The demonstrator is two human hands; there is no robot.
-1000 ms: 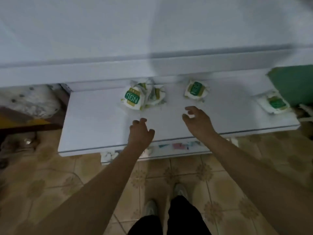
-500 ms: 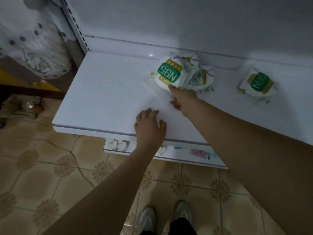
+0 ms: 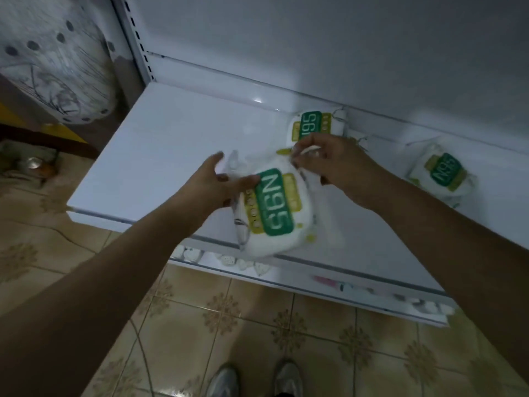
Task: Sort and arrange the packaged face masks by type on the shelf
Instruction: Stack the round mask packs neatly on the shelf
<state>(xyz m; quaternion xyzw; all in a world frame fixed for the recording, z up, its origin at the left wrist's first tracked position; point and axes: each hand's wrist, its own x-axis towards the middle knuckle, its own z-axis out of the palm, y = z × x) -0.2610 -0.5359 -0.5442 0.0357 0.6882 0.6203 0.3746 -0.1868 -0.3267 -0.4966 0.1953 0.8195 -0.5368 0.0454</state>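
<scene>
A white packaged N95 mask (image 3: 276, 213) with a green and yellow label hangs over the front part of the white shelf (image 3: 160, 144). My left hand (image 3: 220, 181) grips its left edge with thumb on the label. My right hand (image 3: 332, 161) pinches the pack's top right corner. A second N95 pack (image 3: 315, 126) lies behind my right hand against the back panel, partly hidden by it. A third N95 pack (image 3: 440, 173) lies further right on the shelf.
A lower shelf (image 3: 329, 285) with small white and pink items juts out beneath. A dotted white bundle (image 3: 54, 61) sits left of the shelf upright. Tiled floor and my shoes (image 3: 254, 379) are below.
My right hand has lifted the front N95 pack off the pile toward me. My left hand left the shelf surface and took the pack's left edge. The view moved closer.
</scene>
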